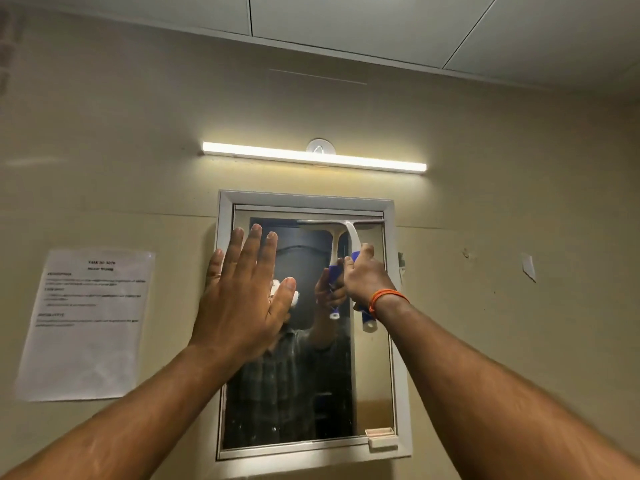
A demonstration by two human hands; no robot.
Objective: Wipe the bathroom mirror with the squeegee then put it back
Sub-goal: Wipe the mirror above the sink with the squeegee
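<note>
Item: mirror (pixel 311 393), white-framed, my landmark for everything below.

Risk, as I judge it: the squeegee (pixel 348 233) blade sits along the mirror's top edge on its right half; if my pressure goes uneven on the downstroke, the blade may skip and leave streaks. The flat palm could also smear the glass it leans on.

Right hand (pixel 363 277): raised toward the mirror's upper right, fingers curled tight round the blue handle, wrist bent, orange band (pixel 386 297) on it.

Left hand (pixel 242 292): over the mirror's upper-left edge, fingers straight and spread, holding nothing; whether the palm touches the glass I cannot tell.

Also: light bar (pixel 313 157) above the mirror; printed sheet (pixel 86 323) to its left.
</note>
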